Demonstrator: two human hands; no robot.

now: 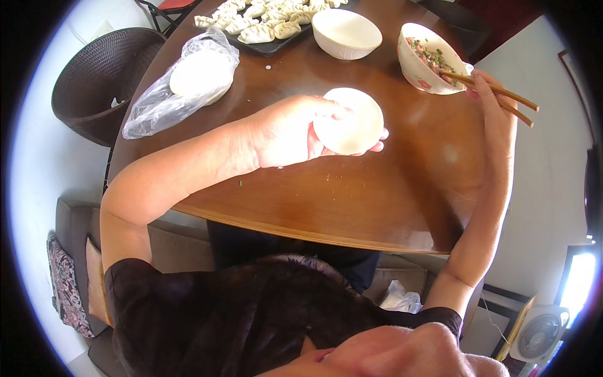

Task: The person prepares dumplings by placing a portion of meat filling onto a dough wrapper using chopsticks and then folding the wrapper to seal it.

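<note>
A round, pale dumpling wrapper (352, 129) lies across the fingers of my left hand (292, 129), with the thumb pressing on its upper edge. At the right, my right hand (490, 94) grips a pair of wooden chopsticks (515, 99). Their tips reach into a white flower-patterned bowl (419, 74) of minced meat filling with green bits (433, 58). Left of my left hand, a clear plastic bag (154, 113) holds a stack of round white wrappers (200, 74).
On the brown wooden table (352, 201), a dark tray (273, 47) of pleated dumplings (257, 31) stands at the far left. Beside it is a white bowl (347, 34). A dark woven chair (94, 75) stands left of the table; a fan (539, 333) is at lower right.
</note>
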